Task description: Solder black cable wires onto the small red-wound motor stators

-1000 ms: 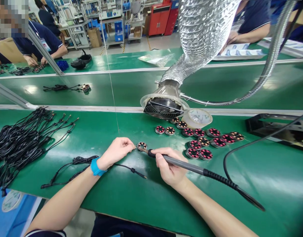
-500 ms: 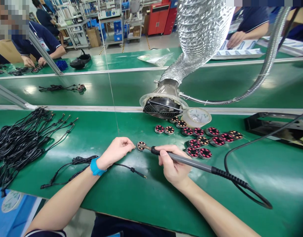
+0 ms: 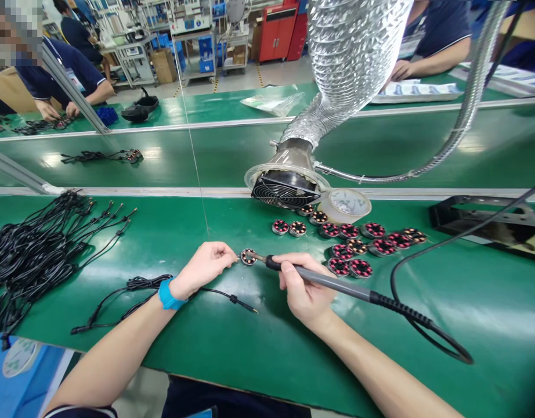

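My right hand (image 3: 306,290) grips a soldering iron (image 3: 332,281) like a pen. Its tip reaches a small round motor stator (image 3: 249,256) with coils, lying on the green bench. On the other side, my left hand (image 3: 209,264) is closed in a pinch at the stator's left edge; something thin shows at the fingertips, too small to make out. A blue band circles the left wrist. Under the left forearm runs a black cable (image 3: 149,283), whose stripped end lies on the bench below the stator.
A heap of black cables (image 3: 32,249) lies at the left. Several more stators (image 3: 349,231) stand to the right, near a roll of clear tape (image 3: 349,204). Above hangs a fume extractor fan (image 3: 285,191) on a foil duct (image 3: 354,58). Co-workers sit across the bench.
Both hands and the iron hold nearly the same place at the stator. The view has shifted slightly. Across the bench at the right, a co-worker's hand has moved left.
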Tool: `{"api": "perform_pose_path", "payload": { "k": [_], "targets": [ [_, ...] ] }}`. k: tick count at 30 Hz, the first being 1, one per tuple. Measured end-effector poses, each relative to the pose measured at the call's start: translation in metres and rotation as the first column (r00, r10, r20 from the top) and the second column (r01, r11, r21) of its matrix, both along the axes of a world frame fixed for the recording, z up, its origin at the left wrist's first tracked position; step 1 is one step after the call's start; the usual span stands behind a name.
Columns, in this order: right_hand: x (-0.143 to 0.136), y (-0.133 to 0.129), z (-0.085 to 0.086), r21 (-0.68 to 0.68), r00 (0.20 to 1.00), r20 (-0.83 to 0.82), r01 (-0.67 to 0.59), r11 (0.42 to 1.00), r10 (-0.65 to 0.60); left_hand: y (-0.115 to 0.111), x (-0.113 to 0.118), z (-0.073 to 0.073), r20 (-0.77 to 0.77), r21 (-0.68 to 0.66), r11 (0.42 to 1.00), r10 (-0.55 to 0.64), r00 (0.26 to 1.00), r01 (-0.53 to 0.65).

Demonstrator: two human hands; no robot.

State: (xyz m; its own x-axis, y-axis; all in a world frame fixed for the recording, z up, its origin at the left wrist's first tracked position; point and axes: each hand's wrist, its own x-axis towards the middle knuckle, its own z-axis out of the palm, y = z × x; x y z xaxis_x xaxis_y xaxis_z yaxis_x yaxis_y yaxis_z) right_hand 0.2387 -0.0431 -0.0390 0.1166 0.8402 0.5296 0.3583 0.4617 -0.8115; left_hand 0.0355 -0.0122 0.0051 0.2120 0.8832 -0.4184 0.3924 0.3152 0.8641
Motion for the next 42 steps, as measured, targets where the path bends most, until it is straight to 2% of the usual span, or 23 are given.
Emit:
{"api": "perform_pose_path", "payload": {
  "k": [12, 18, 22, 31, 36, 42],
  "targets": [
    [0.0, 0.0, 0.003, 0.041, 1.0, 0.007, 0.007, 0.999, -0.007, -0.001, 0.001, 0.004, -0.015, 0.002, 1.0, -0.009, 1.0, 0.009],
    [-0.007, 0.002, 0.009, -0.021, 0.997, 0.075, 0.02, 1.0, -0.019, -0.001, 0.002, 0.006, -0.013, 0.001, 1.0, -0.003, 1.0, 0.003],
    [-0.014, 0.009, 0.014, 0.028, 0.992, 0.11, -0.063, 0.998, 0.06, 0.0, 0.001, 0.004, -0.007, 0.003, 1.0, -0.002, 1.0, 0.002],
    [-0.026, 0.02, -0.008, 0.077, 0.948, 0.148, -0.294, 0.953, 0.281, 0.0, 0.002, -0.005, 0.008, 0.092, 0.995, -0.043, 0.999, 0.042],
    [-0.027, 0.023, -0.014, 0.088, 0.933, 0.213, -0.315, 0.945, 0.291, 0.001, 0.005, 0.0, -0.01, 0.094, 0.994, -0.057, 0.998, 0.058],
    [-0.027, 0.025, -0.019, 0.022, 0.899, 0.341, -0.301, 0.953, 0.276, 0.002, 0.006, 0.002, -0.038, 0.08, 0.995, -0.056, 0.998, 0.059]
  ]
}}
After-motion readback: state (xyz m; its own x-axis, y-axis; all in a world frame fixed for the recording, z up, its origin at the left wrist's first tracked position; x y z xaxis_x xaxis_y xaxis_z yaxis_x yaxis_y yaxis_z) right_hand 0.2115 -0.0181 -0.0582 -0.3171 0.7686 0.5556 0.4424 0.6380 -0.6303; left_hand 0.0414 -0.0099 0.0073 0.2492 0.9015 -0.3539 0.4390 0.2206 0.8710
